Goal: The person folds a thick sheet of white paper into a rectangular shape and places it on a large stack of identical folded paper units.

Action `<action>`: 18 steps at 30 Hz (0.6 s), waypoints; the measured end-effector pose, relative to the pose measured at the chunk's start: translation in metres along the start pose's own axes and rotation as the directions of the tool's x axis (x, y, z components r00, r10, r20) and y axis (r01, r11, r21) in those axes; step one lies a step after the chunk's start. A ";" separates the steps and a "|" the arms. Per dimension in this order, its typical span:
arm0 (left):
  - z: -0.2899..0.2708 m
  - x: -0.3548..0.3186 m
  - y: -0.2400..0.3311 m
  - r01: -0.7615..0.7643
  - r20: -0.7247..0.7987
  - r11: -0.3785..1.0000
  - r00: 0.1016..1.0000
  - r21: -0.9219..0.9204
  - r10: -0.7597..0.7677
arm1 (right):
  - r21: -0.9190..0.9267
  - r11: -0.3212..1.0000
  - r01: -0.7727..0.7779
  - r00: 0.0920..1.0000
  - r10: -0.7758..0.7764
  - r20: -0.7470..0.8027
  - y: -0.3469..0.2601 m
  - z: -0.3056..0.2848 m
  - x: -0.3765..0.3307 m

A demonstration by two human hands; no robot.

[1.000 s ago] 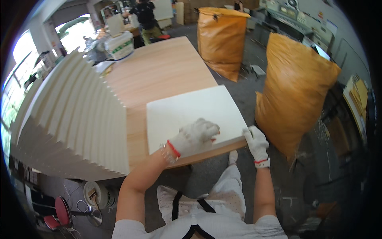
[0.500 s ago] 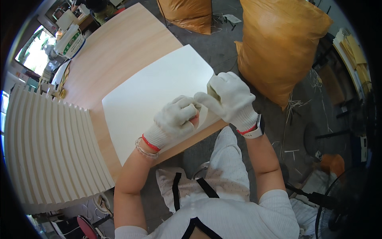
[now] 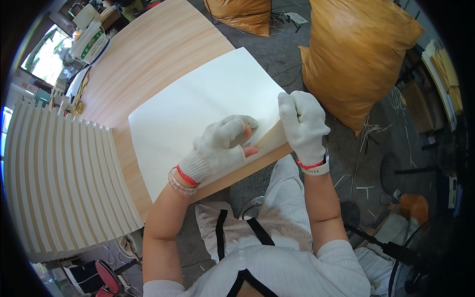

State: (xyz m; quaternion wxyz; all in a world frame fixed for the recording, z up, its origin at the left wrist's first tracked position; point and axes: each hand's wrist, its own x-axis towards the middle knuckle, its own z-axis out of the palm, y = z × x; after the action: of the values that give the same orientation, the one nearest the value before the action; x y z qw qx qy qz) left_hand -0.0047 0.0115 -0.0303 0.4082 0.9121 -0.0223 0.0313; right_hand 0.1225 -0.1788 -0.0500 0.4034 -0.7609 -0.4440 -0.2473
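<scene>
Fingers of both gloved hands, left hand (image 3: pixel 217 148) and right hand (image 3: pixel 303 123), closed on the white sheet stack's (image 3: pixel 198 109) near-right corner, long axis diagonal.

My left hand (image 3: pixel 220 146) covers part of paper stack (image 3: pixel 198 109); fingertips beneath curled glove unseen. Stack corner hidden behind my right hand (image 3: pixel 303 123). Clutter beyond stack, at table's far end, too small to identify.

premises appear to be a workshop or small factory floor. evidence: a long wooden worktable (image 3: pixel 148 64), a fanned stack of cream sheets (image 3: pixel 64 183) at its left, large orange sacks (image 3: pixel 356 54) on a grey concrete floor (image 3: pixel 356 163) littered with offcuts, and work gloves in use.
</scene>
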 end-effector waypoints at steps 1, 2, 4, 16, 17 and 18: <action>0.000 0.000 0.001 0.038 -0.001 0.999 0.999 0.022 -0.038 | 0.025 0.999 -0.019 1.000 0.019 -0.006 -0.001 0.000 0.000; 0.001 -0.001 0.002 0.014 -0.029 0.999 0.999 -0.040 -0.015 | 0.012 1.000 -0.017 1.000 0.017 0.000 -0.001 0.000 0.000; 0.004 -0.004 0.005 -0.041 -0.090 0.986 0.996 -0.160 0.026 | -0.013 1.000 -0.012 1.000 0.012 0.013 -0.001 -0.001 0.000; 0.001 0.002 0.001 -0.229 -0.056 0.973 0.972 -0.005 0.229 | -0.041 0.996 0.075 0.997 -0.075 0.003 -0.002 -0.001 0.002; 0.003 0.002 -0.002 -0.245 -0.081 0.969 0.967 -0.023 0.243 | -0.053 0.995 0.085 0.996 -0.085 0.000 -0.002 -0.001 0.002; 0.002 0.002 -0.007 -0.201 -0.039 0.979 0.979 -0.039 0.200 | -0.044 0.997 0.061 0.998 -0.062 -0.003 -0.003 -0.002 0.002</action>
State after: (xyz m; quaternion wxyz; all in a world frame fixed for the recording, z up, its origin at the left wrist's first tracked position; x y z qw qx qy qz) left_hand -0.0022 0.0145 -0.0371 0.4228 0.8955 -0.1075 0.0878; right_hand 0.1211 -0.1786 -0.0466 0.3796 -0.7551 -0.4608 -0.2709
